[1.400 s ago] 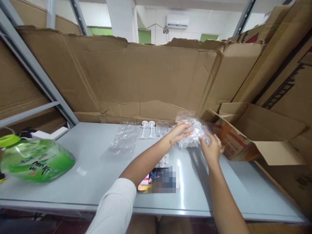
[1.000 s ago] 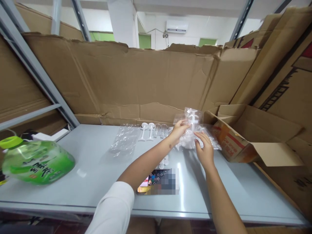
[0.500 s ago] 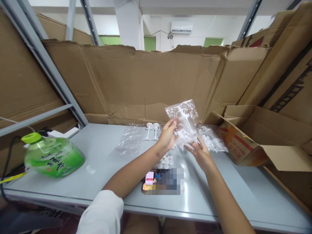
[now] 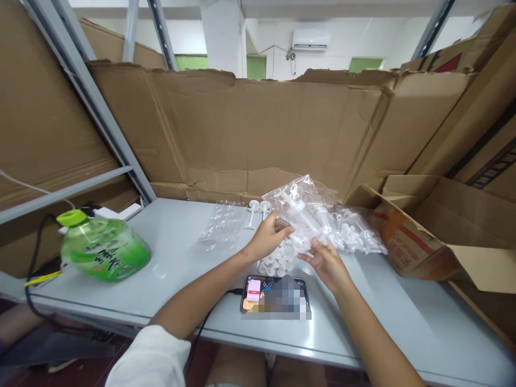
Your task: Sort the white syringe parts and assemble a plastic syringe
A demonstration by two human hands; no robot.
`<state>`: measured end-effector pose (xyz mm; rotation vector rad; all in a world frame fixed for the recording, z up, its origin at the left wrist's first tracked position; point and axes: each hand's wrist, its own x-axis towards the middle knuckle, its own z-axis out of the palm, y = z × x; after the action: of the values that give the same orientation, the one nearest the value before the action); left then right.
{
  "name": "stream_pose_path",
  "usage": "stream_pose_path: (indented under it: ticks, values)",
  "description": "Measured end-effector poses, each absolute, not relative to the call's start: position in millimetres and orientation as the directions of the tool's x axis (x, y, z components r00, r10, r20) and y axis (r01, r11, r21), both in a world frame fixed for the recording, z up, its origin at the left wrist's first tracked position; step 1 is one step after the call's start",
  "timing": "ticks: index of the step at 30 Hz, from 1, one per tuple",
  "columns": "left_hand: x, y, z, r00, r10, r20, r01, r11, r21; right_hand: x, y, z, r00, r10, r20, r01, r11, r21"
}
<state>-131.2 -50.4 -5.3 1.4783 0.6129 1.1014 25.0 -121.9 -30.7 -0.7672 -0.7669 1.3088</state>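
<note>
1. Green bottle [image 4: 107,250], well left of the left hand [image 4: 266,235]; big dark Chinese characters on it, smaller print unreadable.
2. Cardboard box [image 4: 403,236], right of the right hand [image 4: 328,263]; reddish Chinese lettering, blurred.
3. Left hand pinches the clear bag [image 4: 302,215] of white parts, thumb uppermost; right hand, fingers half-curled, holds its lower edge; bag tilted between both.

You have a green plastic bottle with a lime cap [image 4: 105,252] at left, a lit smartphone [image 4: 264,293] at lower centre with a black cable [image 4: 234,292] at its left end, a cardboard sheet [image 4: 274,123] across mid-frame, and an air conditioner [image 4: 311,40] upper right of centre.
</note>
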Motion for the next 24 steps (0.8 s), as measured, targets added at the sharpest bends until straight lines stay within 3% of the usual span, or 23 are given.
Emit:
stream_pose_path:
  ticks: [5, 11, 18, 21, 24]
  values:
    - [-134.0, -49.1, -7.6, 0.404, 0.870, 0.283, -0.215, -0.211, 0.954, 19.4, -121.5, -33.1, 0.145, 0.983, 0.113, -0.465, 0.168, -0.869]
    - [-136.1, -53.1, -9.4, 0.426, 0.867, 0.257, -0.246, -0.163, 0.956, 18.1, -121.6, -32.7, 0.166, 0.975, 0.146, -0.509, 0.211, -0.834]
    - [-162.8, -37.0, -13.1, 0.187, 0.875, 0.447, -0.115, -0.432, 0.895, 16.4, -123.4, -34.1, 0.142, 0.989, 0.031, -0.578, 0.109, -0.809]
    - [-177.4, -32.7, -16.4, 0.204, 0.772, 0.602, 0.060, -0.623, 0.780, 15.1, -125.0, -29.3, 0.095, 0.993, -0.071, -0.615, 0.003, -0.789]
    - [-190.1, -33.5, -16.9, 0.370, 0.583, 0.724, 0.201, -0.811, 0.550, 15.8, -125.1, -24.4, 0.085, 0.990, -0.110, -0.648, -0.029, -0.761]
